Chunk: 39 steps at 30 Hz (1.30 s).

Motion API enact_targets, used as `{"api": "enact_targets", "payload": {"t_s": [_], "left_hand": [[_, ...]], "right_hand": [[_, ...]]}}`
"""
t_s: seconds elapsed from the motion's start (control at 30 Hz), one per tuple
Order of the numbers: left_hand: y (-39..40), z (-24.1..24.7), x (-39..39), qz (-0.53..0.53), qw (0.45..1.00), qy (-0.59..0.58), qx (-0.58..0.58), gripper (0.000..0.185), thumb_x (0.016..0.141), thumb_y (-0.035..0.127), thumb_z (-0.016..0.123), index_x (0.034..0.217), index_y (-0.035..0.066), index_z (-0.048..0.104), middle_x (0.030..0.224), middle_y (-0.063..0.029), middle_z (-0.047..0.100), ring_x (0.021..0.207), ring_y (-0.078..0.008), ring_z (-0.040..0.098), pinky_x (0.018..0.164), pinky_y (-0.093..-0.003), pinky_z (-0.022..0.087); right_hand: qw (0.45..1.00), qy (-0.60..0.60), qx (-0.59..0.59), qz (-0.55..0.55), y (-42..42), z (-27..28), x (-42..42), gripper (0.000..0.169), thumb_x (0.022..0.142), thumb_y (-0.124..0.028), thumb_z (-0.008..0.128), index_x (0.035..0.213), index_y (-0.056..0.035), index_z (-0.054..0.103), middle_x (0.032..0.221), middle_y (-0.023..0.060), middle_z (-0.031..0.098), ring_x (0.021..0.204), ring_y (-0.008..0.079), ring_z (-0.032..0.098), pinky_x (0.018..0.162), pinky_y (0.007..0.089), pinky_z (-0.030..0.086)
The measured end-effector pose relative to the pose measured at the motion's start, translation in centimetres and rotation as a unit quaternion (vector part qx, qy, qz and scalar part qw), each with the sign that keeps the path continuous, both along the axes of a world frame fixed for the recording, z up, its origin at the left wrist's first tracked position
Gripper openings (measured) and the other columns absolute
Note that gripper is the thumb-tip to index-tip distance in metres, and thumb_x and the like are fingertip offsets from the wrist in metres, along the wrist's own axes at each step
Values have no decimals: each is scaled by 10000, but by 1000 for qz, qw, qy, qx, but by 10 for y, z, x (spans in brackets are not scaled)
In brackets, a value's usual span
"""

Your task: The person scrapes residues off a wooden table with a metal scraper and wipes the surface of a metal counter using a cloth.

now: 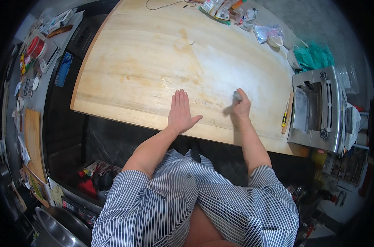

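My left hand lies palm down near the front edge of a large pale wooden worktop. Its fingers point away from me, and the thumb is spread to the right. Over the right part of the worktop, my right hand grips a small grey object. The fingers cover much of it and it is blurred, so its kind cannot be told. Yellowish stains and small dark bits mark the wood between and beyond my hands.
To the right stands a metal roller machine, with a wooden stick and a yellow-black utility knife beside it. Plastic bags, a tub holding green plastic and a thin cable line the back. A cluttered grey counter runs along the left.
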<state>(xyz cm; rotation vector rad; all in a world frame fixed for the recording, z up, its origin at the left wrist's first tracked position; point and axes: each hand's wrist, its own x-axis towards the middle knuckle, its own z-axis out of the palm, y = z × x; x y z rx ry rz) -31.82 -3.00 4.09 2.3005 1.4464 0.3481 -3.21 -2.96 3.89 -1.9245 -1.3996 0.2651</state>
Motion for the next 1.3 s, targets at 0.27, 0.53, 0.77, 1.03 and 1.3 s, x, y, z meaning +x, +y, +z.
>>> {"api": "enact_targets", "payload": {"t_s": [0.27,0.53,0.77,1.03,1.3], "left_hand": [[2,-11,-2,-50,998,49,10,1091,790,591,632,1445,-160,188,1545,-310,165,1463,-430,101,1202,-482,92],[-1,-4,-3,-65,998,11,0,1129,765,595,653,1456,-151,163,1552,-307,146,1470,-417,78,1205,-480,71],[-4,1,1,-77,997,-8,3,1123,755,567,686,1441,-168,185,1530,-328,192,1456,-434,127,1194,-500,107],[3,-27,-12,-34,979,-186,74,918,788,359,733,1432,-107,274,1491,-299,295,1419,-449,226,1177,-508,178],[-25,35,11,76,769,-446,-451,264,865,193,708,954,-54,683,877,-108,699,772,-162,644,738,-281,510]], "right_hand": [[990,-55,78,108,-31,-24,-135,308,800,22,532,1080,-65,626,1188,228,633,1039,379,644,866,435,536],[923,323,109,-177,-65,2,-6,351,830,42,480,1140,-29,626,1111,200,655,973,349,638,875,429,489],[992,-75,0,-97,-94,-36,-39,422,768,82,502,1156,-44,608,1234,201,611,1158,373,581,957,440,482],[955,289,58,-28,-36,15,-137,256,871,-39,570,1120,-50,628,1118,150,686,1020,230,651,914,338,494],[724,682,81,-61,-28,44,-110,273,956,-88,583,1183,54,532,1153,222,652,1022,285,652,898,389,541]]}}
